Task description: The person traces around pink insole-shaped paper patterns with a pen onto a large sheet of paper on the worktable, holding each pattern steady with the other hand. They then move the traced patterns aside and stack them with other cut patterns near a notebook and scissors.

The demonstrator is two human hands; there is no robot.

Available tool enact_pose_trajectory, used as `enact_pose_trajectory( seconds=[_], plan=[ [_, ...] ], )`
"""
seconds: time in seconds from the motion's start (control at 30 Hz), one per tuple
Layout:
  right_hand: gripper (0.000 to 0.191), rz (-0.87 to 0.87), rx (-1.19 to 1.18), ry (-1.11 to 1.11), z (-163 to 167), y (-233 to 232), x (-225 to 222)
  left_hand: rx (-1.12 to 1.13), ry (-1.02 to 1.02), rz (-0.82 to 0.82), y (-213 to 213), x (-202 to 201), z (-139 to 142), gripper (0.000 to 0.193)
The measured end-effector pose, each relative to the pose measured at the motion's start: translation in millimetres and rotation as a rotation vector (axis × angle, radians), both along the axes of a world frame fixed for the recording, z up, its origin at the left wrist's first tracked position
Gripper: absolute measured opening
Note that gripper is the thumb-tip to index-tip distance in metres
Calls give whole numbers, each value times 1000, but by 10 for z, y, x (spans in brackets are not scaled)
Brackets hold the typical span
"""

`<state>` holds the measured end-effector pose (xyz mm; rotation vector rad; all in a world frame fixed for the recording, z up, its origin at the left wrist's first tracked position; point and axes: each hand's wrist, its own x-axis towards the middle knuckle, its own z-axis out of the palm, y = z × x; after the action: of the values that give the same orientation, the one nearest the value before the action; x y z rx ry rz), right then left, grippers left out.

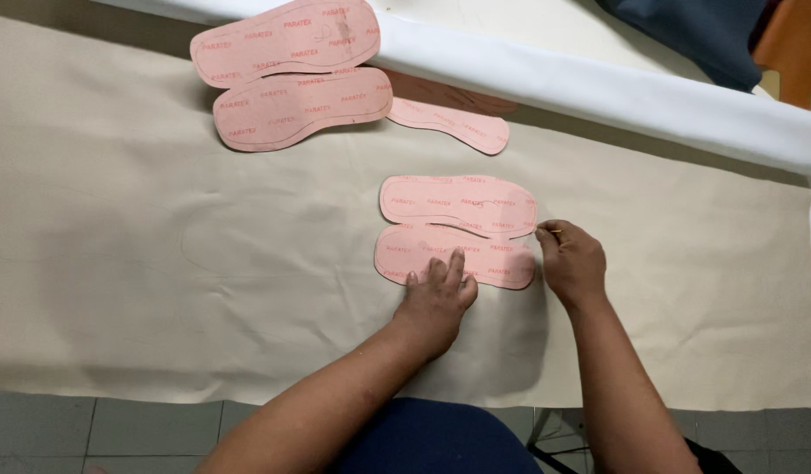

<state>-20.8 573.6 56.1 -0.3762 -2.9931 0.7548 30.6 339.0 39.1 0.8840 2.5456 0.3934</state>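
Insoles (291, 75) stacked beyond hands, fabric roll (616, 92) behind.

Left hand (437, 297) flat, fingers spread, pressing down; right hand (570, 261) curled in pinching grip, forearms extended.

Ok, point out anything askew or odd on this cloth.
One pink insole near the top lies partly tucked under the white roll, apart from the stacked ones. Otherwise nothing stands out: the left hand presses a flat insole, and the right hand sits at its end.
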Motion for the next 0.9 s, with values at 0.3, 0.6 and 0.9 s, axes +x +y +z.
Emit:
enact_pose_trajectory(
  seconds=[0.3,0.6,0.9],
  plan=[
    [22,-125,-264,-69,44,-143,219,36,125,6,-25,4,24,52],
    [18,23,15,21,-47,-56,821,54,-195,63,-163,-433,196,40],
    [11,266,-172,183,-148,-747,776,466,-259,-30,-172,-949,-694,43]
  ],
)
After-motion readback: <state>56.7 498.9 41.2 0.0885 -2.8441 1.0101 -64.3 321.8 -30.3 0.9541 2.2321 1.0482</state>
